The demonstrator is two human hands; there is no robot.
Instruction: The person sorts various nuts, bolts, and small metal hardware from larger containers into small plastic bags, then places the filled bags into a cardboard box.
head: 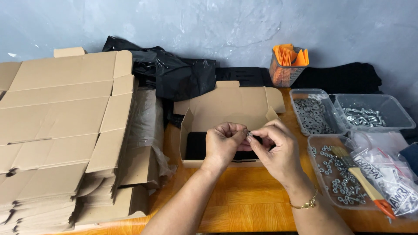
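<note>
- Left hand (223, 143) and right hand (276, 148) meet over the open box (226, 109), fingertips pinched narrow on a small metal fastener (249, 135).
- Fastener looks light, stiff, slippery — best pinched by its sides.
- Tubs of hardware (313, 115) sit at 3 o'clock.

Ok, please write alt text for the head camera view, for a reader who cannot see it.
Two hands, left hand and right hand, pinch a small metal part together above an open cardboard box on a wooden table. Flat boxes are stacked left; clear tubs of washers and bolts sit right.

grey wall (244, 21) — orange wooden table (244, 204)
</note>
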